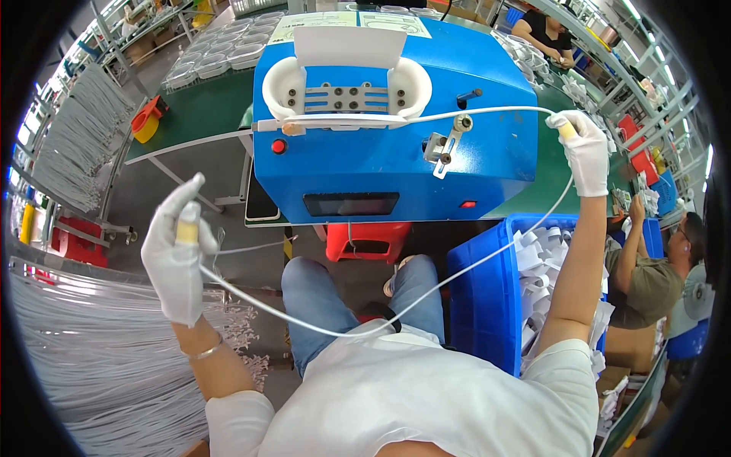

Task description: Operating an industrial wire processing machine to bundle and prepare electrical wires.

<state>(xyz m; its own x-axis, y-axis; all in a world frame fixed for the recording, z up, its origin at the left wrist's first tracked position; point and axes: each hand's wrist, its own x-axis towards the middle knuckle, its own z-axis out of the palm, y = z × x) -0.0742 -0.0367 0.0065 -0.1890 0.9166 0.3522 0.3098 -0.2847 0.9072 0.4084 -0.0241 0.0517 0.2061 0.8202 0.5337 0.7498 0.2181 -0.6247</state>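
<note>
- Firstly, the right hand, in a white glove, has its fingers pinched on the white cable.
- The fingers of the left hand, also gloved, grasp the same cable low at the palm, while thumb and forefinger stand apart.
- Between both hands, this cable hangs in a loop before the white shirt; from the right hand it also goes leftward to the front of the blue machine.
- Beside the right forearm is a blue bin, filled with many white strips, loosely heaped.
- Behind the machine's left side, clear shallow containers stand in rows on the green tabletop; their content is too small to tell.
</note>
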